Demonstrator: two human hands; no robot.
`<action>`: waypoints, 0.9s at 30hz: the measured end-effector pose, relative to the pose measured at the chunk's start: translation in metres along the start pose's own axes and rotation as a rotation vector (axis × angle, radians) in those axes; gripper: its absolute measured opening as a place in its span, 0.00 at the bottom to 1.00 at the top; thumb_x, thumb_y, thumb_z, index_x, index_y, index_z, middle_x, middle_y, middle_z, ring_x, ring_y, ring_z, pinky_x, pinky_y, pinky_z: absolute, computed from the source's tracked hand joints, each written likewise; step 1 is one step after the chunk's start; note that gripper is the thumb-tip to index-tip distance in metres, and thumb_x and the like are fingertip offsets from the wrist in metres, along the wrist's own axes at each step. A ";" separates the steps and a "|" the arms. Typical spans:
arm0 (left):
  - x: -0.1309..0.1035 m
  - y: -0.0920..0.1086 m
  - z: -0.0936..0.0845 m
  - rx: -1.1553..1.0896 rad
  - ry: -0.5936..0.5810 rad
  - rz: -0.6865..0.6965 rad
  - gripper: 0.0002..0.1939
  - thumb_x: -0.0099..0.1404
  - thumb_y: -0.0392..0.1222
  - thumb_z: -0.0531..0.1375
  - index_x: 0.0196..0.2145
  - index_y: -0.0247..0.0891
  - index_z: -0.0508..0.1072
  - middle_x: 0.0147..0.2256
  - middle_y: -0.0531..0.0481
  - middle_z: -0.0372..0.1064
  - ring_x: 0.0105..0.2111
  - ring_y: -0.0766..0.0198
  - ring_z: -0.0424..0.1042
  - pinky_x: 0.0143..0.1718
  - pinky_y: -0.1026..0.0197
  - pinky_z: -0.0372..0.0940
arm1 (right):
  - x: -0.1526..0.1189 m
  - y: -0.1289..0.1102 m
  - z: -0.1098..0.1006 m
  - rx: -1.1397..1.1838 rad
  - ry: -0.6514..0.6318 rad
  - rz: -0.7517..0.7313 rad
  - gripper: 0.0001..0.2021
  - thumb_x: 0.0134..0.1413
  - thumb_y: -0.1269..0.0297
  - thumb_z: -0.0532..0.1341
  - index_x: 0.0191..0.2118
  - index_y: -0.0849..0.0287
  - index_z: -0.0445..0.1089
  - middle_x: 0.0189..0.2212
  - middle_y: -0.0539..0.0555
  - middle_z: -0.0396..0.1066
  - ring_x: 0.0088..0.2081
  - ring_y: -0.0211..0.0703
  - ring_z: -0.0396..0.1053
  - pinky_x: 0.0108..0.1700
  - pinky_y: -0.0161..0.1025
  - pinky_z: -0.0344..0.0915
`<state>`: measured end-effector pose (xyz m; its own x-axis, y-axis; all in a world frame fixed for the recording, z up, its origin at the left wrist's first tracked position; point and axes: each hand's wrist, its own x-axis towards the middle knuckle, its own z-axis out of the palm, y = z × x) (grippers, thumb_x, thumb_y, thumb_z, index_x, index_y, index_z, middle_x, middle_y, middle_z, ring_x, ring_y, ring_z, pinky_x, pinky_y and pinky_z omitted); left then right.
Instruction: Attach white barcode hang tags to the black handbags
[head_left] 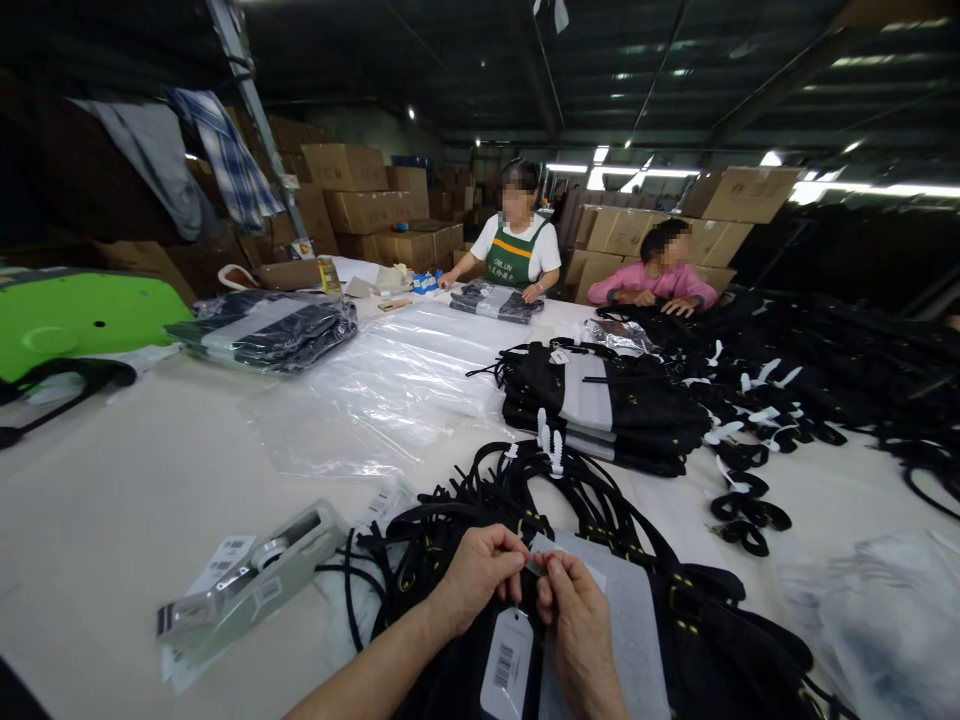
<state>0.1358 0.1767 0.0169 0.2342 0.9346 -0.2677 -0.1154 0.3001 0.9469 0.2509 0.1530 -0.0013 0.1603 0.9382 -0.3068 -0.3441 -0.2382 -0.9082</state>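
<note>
Over a pile of black bags (720, 640) with straps and brass-coloured fittings, my left hand (484, 570) and my right hand (577, 610) meet fingertip to fingertip. Both are closed in a pinch at a small whitish strip (535, 563); its exact kind is unclear. A white hang tag (508, 665) with a barcode lies just below my fingers, its top end near my left fingertips. Beneath my right hand, a pale grey sheet (634, 610) lies on the black material. Bundled black straps (600, 490) with white ties curve behind my hands.
A tape dispenser (255, 580) lies on barcode labels at left. Clear plastic bags (405, 370) cover the table's middle. Stacked black bags (645, 400) stand beyond my hands, loose straps to their right. Two people work across the table, one in a green apron (514, 255), one in pink (637, 280).
</note>
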 end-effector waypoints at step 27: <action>-0.009 -0.004 -0.001 0.673 0.046 0.223 0.11 0.56 0.39 0.50 0.24 0.36 0.71 0.21 0.55 0.64 0.23 0.70 0.61 0.26 0.68 0.54 | 0.003 0.004 -0.009 -0.151 -0.110 -0.042 0.18 0.40 0.48 0.61 0.26 0.62 0.65 0.15 0.46 0.60 0.17 0.31 0.54 0.20 0.30 0.51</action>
<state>0.1327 0.1675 0.0154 0.2318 0.9716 -0.0474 0.4685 -0.0688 0.8808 0.2586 0.1521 -0.0082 0.0663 0.9680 -0.2422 -0.1956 -0.2254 -0.9544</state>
